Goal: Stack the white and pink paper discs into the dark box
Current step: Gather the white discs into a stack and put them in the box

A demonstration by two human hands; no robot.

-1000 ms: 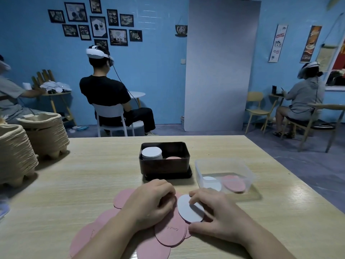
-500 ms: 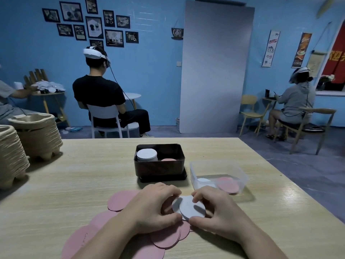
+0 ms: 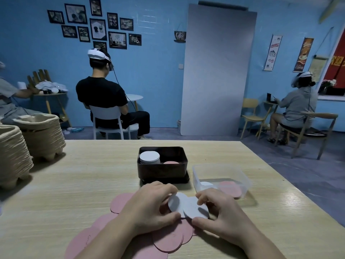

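- Box [image 3: 162,170] at frame centre on the counter [image 3: 93,184] — a disc stack [image 3: 149,158] in its left half.
- Tub [image 3: 222,172] just right of it.
- Loose discs [image 3: 168,240] at lower centre, before the box.
- Lifted discs [image 3: 179,203] above them.
- Tray stacks [image 3: 41,139] at left edge.

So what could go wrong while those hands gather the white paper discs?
The left hand and right hand pinch thin round white paper discs by their edges; one could slip or crease. The white stack in the dark rectangular box already reaches its rim, so adding more might topple it.
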